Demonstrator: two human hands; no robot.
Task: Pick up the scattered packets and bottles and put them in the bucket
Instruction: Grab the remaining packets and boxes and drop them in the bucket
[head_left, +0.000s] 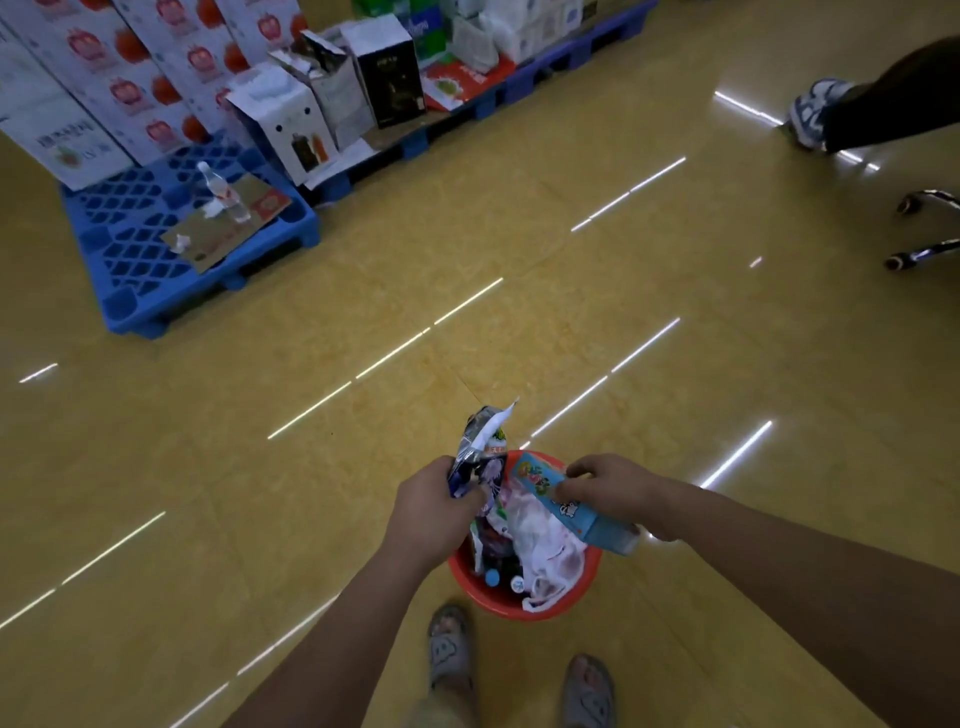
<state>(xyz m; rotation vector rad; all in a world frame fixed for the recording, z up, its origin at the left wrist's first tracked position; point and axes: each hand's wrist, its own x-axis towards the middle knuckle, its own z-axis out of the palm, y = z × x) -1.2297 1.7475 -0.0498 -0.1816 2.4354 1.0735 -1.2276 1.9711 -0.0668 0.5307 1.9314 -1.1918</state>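
Bucket (524, 605) below both hands: left hand (435, 506) gripped crumpled packets (480, 447); right hand (605, 488) curled round blue-labelled bottle (576, 512).

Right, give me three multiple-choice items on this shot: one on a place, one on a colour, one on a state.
1. Where does the clear plastic water bottle stand? A. on a shelf B. on the blue plastic pallet C. on the bare floor
2. What colour is the round plastic bucket? A. red B. green C. black
3. How is the crumpled blue-and-white foil packet? A. lying flat on the floor B. held in the left grip C. sealed in a box
Answers: 1 B, it stands on brown cardboard on the pallet; 2 A, its wall shows red; 3 B, the grip curls round it above the bucket.
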